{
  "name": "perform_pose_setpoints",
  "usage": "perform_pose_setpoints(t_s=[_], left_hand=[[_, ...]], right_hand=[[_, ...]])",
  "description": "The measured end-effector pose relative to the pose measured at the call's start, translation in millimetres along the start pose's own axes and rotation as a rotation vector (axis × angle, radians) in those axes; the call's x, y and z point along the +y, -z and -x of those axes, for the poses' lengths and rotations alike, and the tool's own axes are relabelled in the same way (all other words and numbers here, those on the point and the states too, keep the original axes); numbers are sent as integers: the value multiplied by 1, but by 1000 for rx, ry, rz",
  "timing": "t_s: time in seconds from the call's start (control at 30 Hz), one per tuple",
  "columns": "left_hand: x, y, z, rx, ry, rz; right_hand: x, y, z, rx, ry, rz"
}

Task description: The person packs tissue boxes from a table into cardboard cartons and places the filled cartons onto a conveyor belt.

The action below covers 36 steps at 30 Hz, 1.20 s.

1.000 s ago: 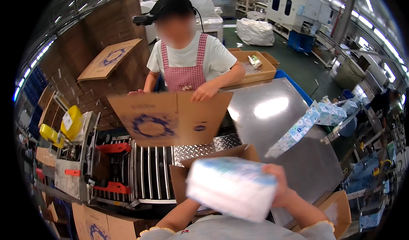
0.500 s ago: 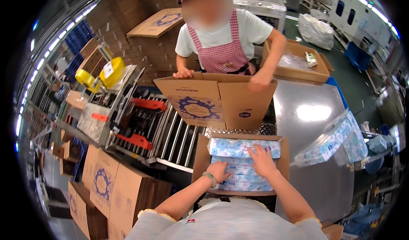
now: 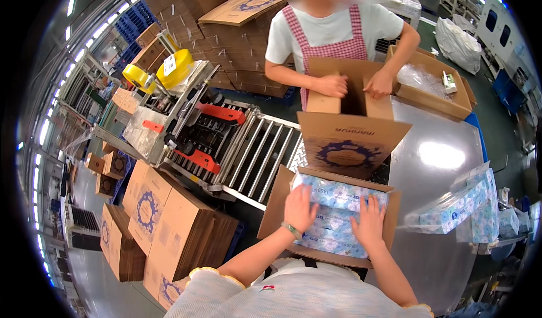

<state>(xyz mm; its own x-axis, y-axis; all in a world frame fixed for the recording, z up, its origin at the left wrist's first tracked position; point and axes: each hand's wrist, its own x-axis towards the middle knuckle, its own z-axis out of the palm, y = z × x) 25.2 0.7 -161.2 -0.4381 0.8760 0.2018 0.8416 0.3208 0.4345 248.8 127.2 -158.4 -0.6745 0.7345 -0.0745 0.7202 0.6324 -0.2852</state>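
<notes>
In front of me stands an open cardboard box (image 3: 274,205) packed with rows of blue flowered soft packs (image 3: 330,244), probably tissue paper. My left hand (image 3: 300,209) rests on the packs at the left side, fingers spread. On the right, my right hand (image 3: 370,221) lies open over the packs, fingertips on the farthest pack (image 3: 333,191). Neither hand grips anything. Just beyond, a co-worker's two hands hold a second cardboard box (image 3: 355,143) by its upper flaps; its top is open and its inside dark.
A roller conveyor (image 3: 265,160) leads left to a taping machine with yellow tape rolls (image 3: 174,68). Flattened cartons (image 3: 169,222) are stacked at lower left. On the right, a metal table (image 3: 429,188) bears loose flowered packs (image 3: 451,210) and a carton with clear plastic (image 3: 423,83).
The co-worker's flat carton is now opened into a box. My left hand has moved forward on the packs and opened out; my right hand has shifted toward the right side. The view has turned left.
</notes>
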Motion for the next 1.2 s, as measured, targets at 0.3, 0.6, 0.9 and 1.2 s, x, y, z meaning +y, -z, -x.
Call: perform_pose_setpoints(t_s=[0.3, 0.6, 0.9, 1.2], left_hand=[[-33, -7, -1, -377, -81, -296], [-46, 17, -33, -726, -52, 24], [-113, 53, 21, -322, 394, 143], [-284, 136, -42, -298, 268, 23]], right_hand=[[4, 7, 0, -234, -53, 74], [40, 32, -30, -130, 56, -184], [48, -1, 62, 31, -619, -408], [-91, -89, 10, 72, -679, -1050]])
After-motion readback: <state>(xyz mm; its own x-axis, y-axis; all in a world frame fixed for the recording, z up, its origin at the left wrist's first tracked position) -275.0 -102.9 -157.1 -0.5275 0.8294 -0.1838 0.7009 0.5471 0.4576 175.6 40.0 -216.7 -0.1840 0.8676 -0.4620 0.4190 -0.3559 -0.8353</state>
